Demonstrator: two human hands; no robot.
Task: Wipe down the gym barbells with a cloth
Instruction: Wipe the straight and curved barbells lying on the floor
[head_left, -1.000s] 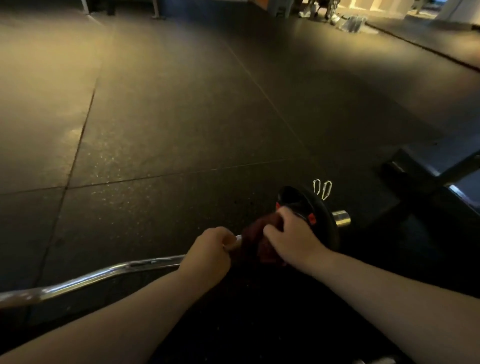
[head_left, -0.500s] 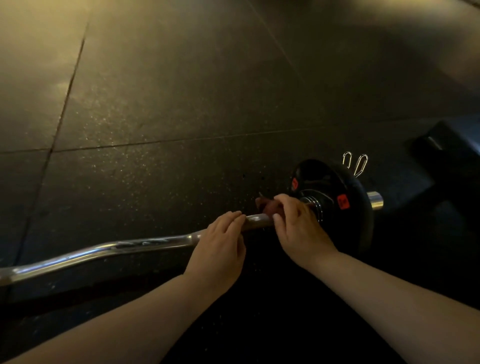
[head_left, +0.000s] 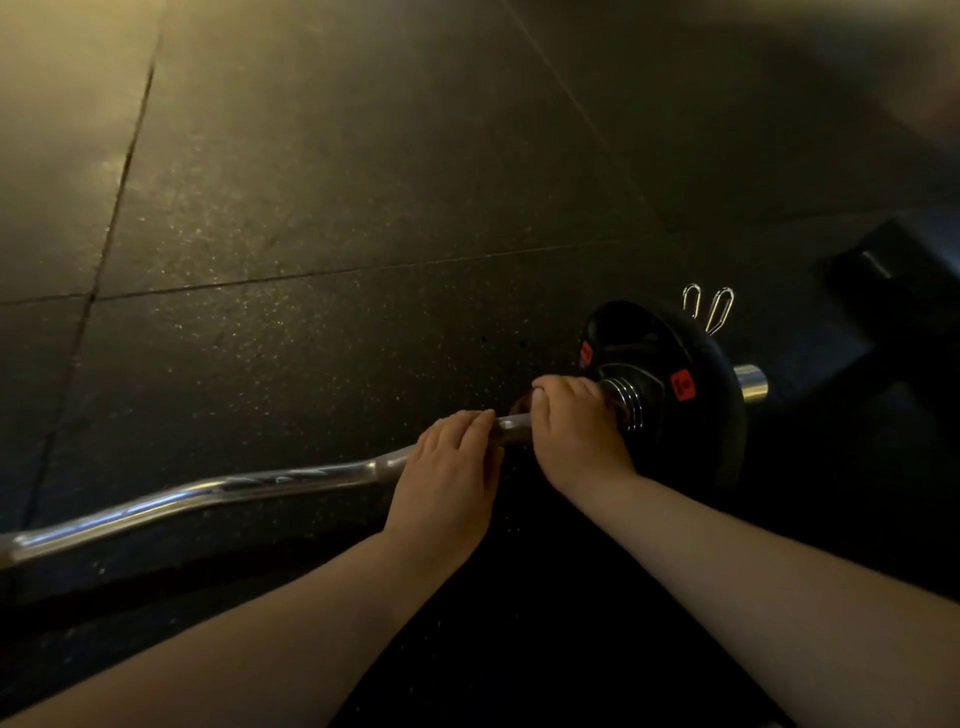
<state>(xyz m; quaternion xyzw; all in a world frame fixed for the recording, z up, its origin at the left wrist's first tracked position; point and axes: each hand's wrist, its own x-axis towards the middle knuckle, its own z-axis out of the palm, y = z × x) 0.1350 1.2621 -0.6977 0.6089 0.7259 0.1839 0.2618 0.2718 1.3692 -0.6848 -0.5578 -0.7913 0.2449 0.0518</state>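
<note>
A chrome curl barbell (head_left: 270, 486) lies across the dark gym floor from the lower left to the right. A black weight plate (head_left: 675, 395) with red labels sits on its right end, with a spring collar beside it. My left hand (head_left: 447, 483) rests on the bar, fingers laid over it. My right hand (head_left: 576, 431) grips a dark red cloth (head_left: 524, 402) wrapped round the bar close against the plate. Most of the cloth is hidden under that hand.
Two metal spring clips (head_left: 709, 309) lie on the floor just behind the plate. A dark bench base (head_left: 893, 291) stands at the right. Rubber floor tiles (head_left: 311, 182) stretch away ahead and to the left.
My right hand with the cloth has slid along the bar closer to the plate. My left hand went from gripping the bar to resting over it. The view tilted down.
</note>
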